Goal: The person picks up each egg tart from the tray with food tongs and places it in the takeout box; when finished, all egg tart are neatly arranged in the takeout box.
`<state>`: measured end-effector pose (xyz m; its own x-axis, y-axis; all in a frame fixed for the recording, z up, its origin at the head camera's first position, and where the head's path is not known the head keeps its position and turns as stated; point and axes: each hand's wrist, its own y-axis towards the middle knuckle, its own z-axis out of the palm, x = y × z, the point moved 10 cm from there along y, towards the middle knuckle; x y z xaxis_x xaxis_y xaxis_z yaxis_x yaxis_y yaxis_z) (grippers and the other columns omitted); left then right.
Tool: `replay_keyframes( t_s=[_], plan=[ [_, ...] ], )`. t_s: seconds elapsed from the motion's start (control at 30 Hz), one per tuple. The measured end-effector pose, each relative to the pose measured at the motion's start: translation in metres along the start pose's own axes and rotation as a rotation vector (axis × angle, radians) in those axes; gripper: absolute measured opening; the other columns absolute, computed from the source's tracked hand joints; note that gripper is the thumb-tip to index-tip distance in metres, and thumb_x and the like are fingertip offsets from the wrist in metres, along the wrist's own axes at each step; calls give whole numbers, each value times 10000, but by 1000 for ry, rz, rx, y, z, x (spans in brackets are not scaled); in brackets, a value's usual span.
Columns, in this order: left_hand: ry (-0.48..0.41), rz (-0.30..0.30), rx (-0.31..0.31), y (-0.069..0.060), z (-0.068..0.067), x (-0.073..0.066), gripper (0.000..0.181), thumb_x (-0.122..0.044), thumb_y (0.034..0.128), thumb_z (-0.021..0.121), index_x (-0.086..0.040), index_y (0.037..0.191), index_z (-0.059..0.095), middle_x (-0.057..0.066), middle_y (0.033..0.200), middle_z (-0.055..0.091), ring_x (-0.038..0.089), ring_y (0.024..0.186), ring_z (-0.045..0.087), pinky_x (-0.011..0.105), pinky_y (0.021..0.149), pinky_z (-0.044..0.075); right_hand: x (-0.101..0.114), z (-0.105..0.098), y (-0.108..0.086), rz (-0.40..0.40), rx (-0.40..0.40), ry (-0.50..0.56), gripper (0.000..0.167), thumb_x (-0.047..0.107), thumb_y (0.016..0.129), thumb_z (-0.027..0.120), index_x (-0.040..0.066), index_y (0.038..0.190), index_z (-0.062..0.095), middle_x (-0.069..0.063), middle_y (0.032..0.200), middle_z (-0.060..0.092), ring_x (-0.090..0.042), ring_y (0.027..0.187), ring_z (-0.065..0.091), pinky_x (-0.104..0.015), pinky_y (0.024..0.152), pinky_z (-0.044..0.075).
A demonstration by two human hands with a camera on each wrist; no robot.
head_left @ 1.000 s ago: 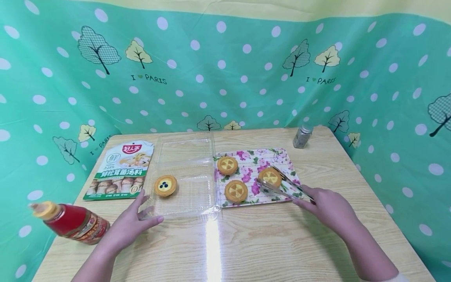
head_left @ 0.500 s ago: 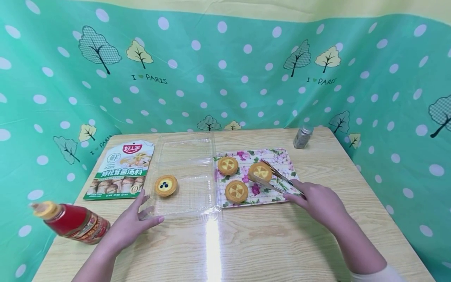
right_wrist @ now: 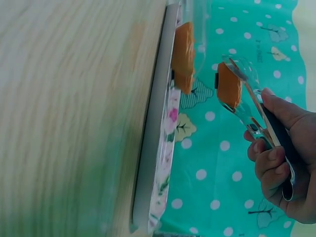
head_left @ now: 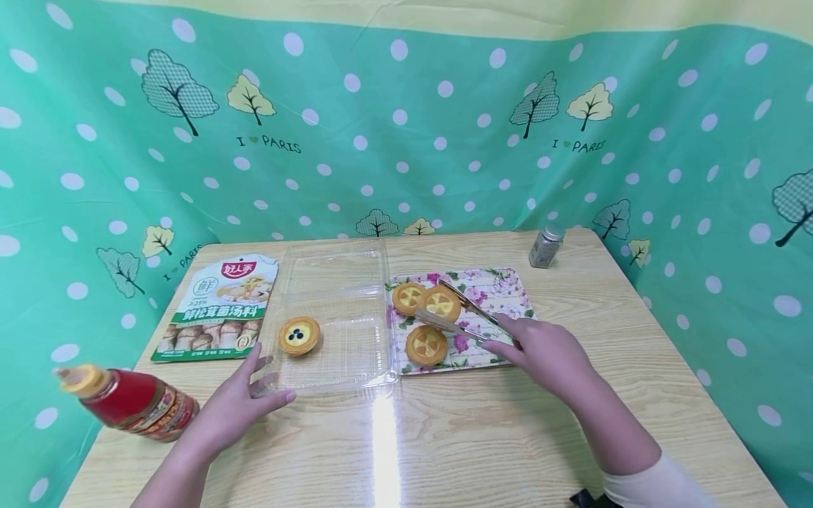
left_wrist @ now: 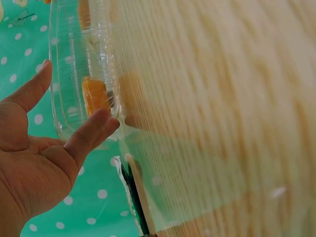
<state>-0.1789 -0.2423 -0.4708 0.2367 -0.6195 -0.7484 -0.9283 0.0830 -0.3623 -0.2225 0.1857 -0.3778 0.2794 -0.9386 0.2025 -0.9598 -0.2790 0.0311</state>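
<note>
My right hand (head_left: 543,353) grips metal tongs (head_left: 466,305), whose tips pinch a tart (head_left: 442,303). In the right wrist view, this pinched tart (right_wrist: 229,85) hangs above the floral tray (head_left: 502,303). Another tart (head_left: 407,299) sits just left of it on the tray, and a third tart (head_left: 426,345) lies nearer the front. My left hand (head_left: 235,398) rests at the front left corner of a clear plastic container (head_left: 352,353), fingers and thumb spread along its edge. Inside the container's near half is a tart with dark berries (head_left: 298,336).
A soup seasoning pouch (head_left: 222,303) lies left of the container. Beside my left forearm stands a red squeeze bottle (head_left: 136,402) with a yellow cap. At the back right is a small spice jar (head_left: 546,245). A polka-dot curtain (head_left: 406,141) surrounds the table.
My right hand has moved left with the tongs and the tart, which has come off its place on the right of the tray. The left hand has stayed put.
</note>
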Motion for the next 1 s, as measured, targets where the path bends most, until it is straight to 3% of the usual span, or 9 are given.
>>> replay_keyframes(
  t_s=[0.1, 0.27, 0.33, 0.47, 0.57, 0.63, 0.8, 0.87, 1.0],
  plan=[
    [10, 5, -4, 0, 0, 0, 1215, -535, 836, 722, -132, 1558, -169, 234, 1597, 226, 421, 1383, 390, 492, 1008, 499, 8, 1, 4, -14, 8, 2, 657, 595, 919, 568, 144, 1397, 570, 58, 650, 498, -111, 590, 452, -324, 595, 429],
    [14, 4, -3, 1, 0, 0, 1217, -541, 834, 720, -131, 1558, -168, 233, 1590, 245, 418, 1382, 392, 492, 1007, 501, 22, 1, 12, -46, 1, 13, 689, 640, 911, 537, 163, 1407, 560, 78, 641, 486, -90, 587, 438, -301, 586, 424],
    [17, 3, -2, 0, 0, 0, 1215, -541, 835, 719, -133, 1558, -168, 231, 1591, 244, 415, 1383, 392, 496, 1009, 498, 28, 4, 15, -58, 1, 27, 704, 652, 904, 535, 164, 1411, 555, 76, 667, 539, -90, 607, 482, -322, 605, 474],
    [22, 0, -2, -1, 0, -1, 1211, -546, 838, 713, -135, 1557, -171, 228, 1593, 243, 409, 1383, 395, 502, 1014, 492, 42, 8, 21, -95, -5, 52, 682, 626, 910, 553, 161, 1408, 557, -29, 961, 737, -197, 835, 693, -425, 771, 577],
    [18, -5, 1, -2, 0, 0, 1212, -546, 839, 712, -136, 1556, -174, 229, 1593, 240, 408, 1384, 395, 502, 1016, 491, 52, 10, 26, -120, -3, 56, 656, 594, 922, 562, 164, 1416, 545, -92, 1220, 697, -281, 1077, 684, -469, 887, 565],
    [17, -5, 2, -1, 0, 0, 1214, -547, 837, 713, -134, 1556, -174, 228, 1593, 241, 405, 1384, 396, 502, 1018, 488, 58, 14, 30, -125, 19, 59, 661, 596, 923, 557, 172, 1430, 527, -88, 1135, 724, -264, 995, 702, -451, 854, 575],
    [23, -8, 4, -2, 1, 0, 1218, -555, 835, 711, -133, 1556, -176, 226, 1592, 246, 400, 1384, 398, 507, 1021, 485, 71, 20, 38, -124, 69, 77, 669, 589, 921, 569, 152, 1426, 529, -83, 1155, 715, -252, 991, 696, -449, 871, 569],
    [23, -6, 4, -2, 0, 0, 1217, -553, 837, 710, -135, 1554, -179, 226, 1593, 244, 399, 1384, 398, 509, 1022, 483, 76, 22, 40, -132, 70, 84, 661, 584, 921, 571, 147, 1415, 542, -89, 1292, 658, -276, 1124, 662, -467, 945, 543],
    [23, 3, 2, -1, 0, -2, 1215, -548, 839, 711, -137, 1553, -181, 228, 1593, 242, 400, 1383, 399, 509, 1021, 484, 83, 27, 46, -144, 71, 76, 659, 600, 915, 562, 157, 1404, 555, -78, 1317, 642, -281, 1175, 639, -459, 966, 536]
  ],
)
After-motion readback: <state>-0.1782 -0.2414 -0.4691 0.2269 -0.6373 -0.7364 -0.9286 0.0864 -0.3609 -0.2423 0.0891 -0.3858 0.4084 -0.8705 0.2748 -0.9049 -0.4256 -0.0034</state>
